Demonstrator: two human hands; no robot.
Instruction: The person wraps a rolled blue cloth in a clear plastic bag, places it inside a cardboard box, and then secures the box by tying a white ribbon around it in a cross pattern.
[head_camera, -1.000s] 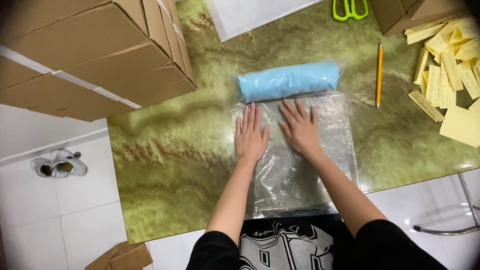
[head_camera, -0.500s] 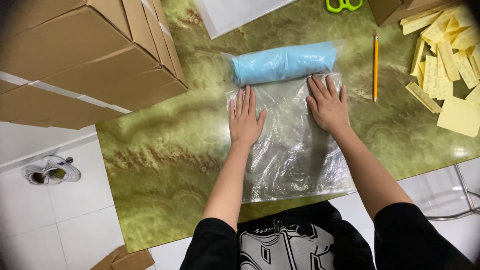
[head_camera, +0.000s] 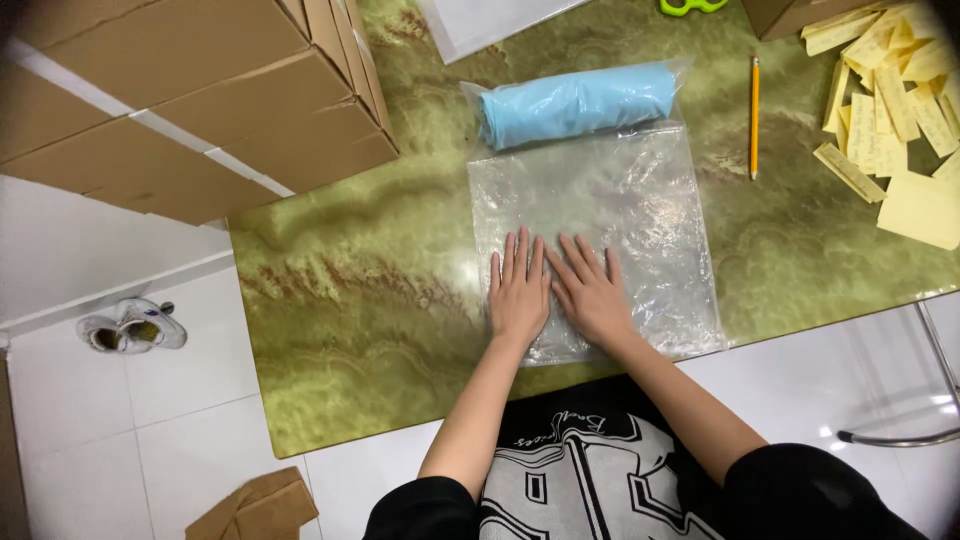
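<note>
- Far left we see stacked cardboard boxes (head_camera: 190, 95) on the green marbled table (head_camera: 360, 300); white shoes (head_camera: 130, 328) on the floor tiles below (left, near).
- Our left hand (head_camera: 518, 295) lies flat, palm down, fingers stretched out and close together, pressing the near part of the clear plastic bag (head_camera: 600, 215); it grips nothing.
- Our right hand (head_camera: 590, 295) sits just beside it, thumbs nearly touching, also flat and spread on the bag, clasping nothing.
- The bag lies mid-table, near edge at the table edge; a rolled blue cloth (head_camera: 578, 103) sits inside its far end.
- Right: a yellow pencil (head_camera: 754, 115), then yellow paper strips (head_camera: 890, 90) (far right).
</note>
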